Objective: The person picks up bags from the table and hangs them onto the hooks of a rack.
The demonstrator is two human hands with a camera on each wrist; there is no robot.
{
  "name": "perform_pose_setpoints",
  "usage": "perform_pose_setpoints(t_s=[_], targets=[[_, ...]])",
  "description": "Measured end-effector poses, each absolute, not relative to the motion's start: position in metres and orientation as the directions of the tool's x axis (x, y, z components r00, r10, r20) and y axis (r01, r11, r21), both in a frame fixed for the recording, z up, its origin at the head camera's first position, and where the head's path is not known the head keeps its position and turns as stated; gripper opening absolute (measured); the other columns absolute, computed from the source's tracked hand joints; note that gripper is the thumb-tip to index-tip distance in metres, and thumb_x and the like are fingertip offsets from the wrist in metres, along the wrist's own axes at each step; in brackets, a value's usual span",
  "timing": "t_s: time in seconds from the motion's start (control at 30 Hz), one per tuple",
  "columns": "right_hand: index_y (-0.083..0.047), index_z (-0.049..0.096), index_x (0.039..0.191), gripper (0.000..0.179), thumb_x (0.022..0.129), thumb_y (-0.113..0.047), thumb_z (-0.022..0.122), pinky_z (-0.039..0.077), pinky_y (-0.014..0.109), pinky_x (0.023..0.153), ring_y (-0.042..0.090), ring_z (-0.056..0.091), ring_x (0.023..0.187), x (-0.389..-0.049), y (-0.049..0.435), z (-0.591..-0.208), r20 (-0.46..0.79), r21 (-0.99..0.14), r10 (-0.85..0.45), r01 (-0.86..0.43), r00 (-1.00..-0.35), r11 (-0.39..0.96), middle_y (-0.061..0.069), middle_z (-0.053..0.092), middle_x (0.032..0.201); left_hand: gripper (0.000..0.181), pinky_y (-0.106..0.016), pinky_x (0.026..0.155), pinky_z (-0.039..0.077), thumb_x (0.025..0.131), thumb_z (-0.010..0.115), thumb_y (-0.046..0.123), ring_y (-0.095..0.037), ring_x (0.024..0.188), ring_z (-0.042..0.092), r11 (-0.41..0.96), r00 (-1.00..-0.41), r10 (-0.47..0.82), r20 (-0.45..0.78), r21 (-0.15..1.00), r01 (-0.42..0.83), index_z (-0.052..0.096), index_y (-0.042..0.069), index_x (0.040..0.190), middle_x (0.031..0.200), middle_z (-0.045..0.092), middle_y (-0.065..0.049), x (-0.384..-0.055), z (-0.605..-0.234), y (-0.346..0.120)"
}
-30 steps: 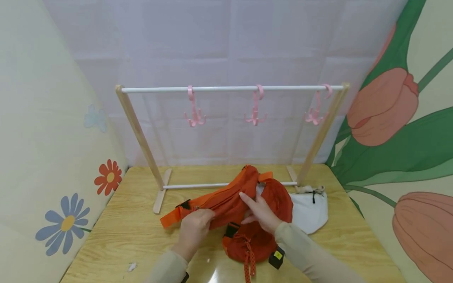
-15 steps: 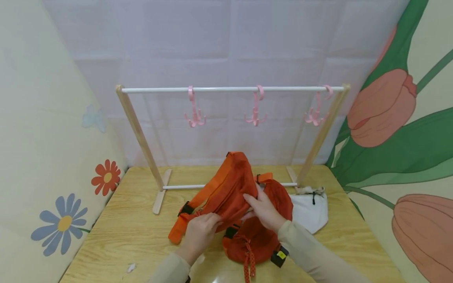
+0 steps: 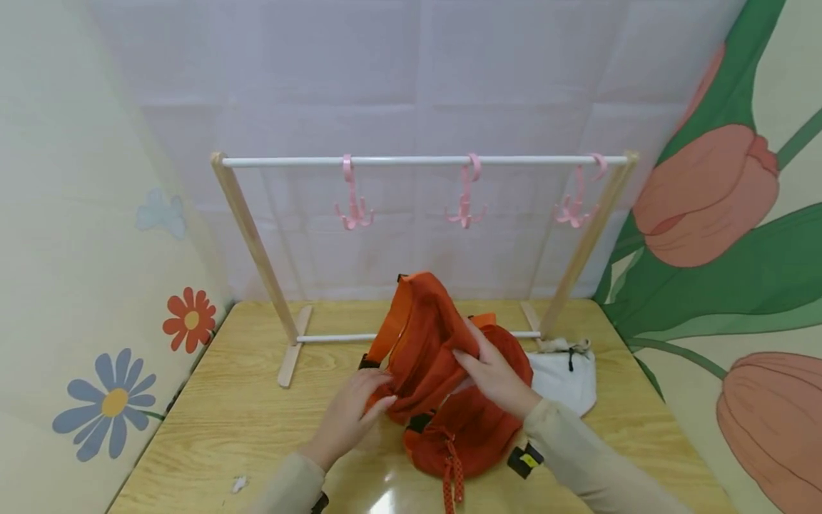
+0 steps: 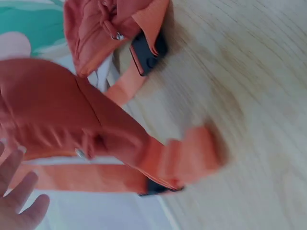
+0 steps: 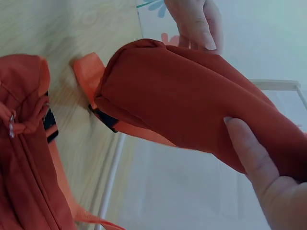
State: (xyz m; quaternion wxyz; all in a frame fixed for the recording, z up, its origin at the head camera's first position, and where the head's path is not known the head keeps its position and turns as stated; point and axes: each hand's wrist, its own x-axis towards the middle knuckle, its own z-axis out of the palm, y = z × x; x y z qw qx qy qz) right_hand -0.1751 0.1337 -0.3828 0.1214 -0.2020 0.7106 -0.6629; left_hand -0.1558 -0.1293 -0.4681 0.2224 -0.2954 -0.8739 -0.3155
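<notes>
A rust-red waist bag [image 3: 424, 335] with an orange strap is raised and tilted over the table. My right hand [image 3: 497, 375] grips its right side, the thumb [image 5: 256, 158] pressing on the fabric. At its lower left end is my left hand [image 3: 352, 410]; in the left wrist view its fingers [image 4: 24, 189] are spread beside the bag. The strap's black buckle [image 5: 105, 120] hangs under the bag. A second rust-red bag [image 3: 465, 442], with a patterned drawcord [image 3: 452, 464] and a black buckle, lies on the table below, partly hidden by the held bag and right hand.
Behind stands a rack with wooden legs [image 3: 257, 250] and a white top rail [image 3: 411, 161]. Pink hooks [image 3: 354, 210] hang from the rail. A white pouch [image 3: 565, 382] lies at the table's right. A small white scrap [image 3: 240, 484] is at the front left.
The waist bag has been lifted and turned more upright. My left hand's fingers have loosened and spread at its lower end, while the right hand keeps its grip.
</notes>
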Motion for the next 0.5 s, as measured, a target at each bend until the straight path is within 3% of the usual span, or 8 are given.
perform_pose_setpoints(t_s=[0.2, 0.5], targets=[[-0.018, 0.007, 0.158, 0.064, 0.105, -0.011, 0.042, 0.057, 0.044, 0.068, 0.038, 0.065, 0.071, -0.174, 0.145, -0.376, 0.09, -0.978, -0.466, -0.168, -0.88, 0.128, 0.028, 0.023, 0.153, 0.043, -0.053, 0.102, 0.038, 0.095, 0.064, 0.019, -0.04, 0.123, 0.048, 0.663, -0.902, 0.16, 0.401, 0.633, 0.399, 0.054, -0.007, 0.128, 0.131, 0.054, -0.023, -0.166, -0.471, -0.14], [-0.012, 0.013, 0.157, 0.061, 0.104, -0.009, 0.043, 0.056, 0.05, 0.066, 0.032, 0.066, 0.08, -0.169, 0.155, -0.365, 0.136, -0.97, -0.502, -0.217, -0.854, 0.108, 0.031, 0.025, 0.15, 0.065, -0.058, 0.106, 0.03, 0.097, 0.061, 0.028, -0.046, 0.132, 0.036, 0.553, -0.986, 0.033, 0.165, 0.819, 0.155, 0.035, -0.01, 0.143, 0.143, 0.038, -0.031, -0.178, -0.47, -0.144]])
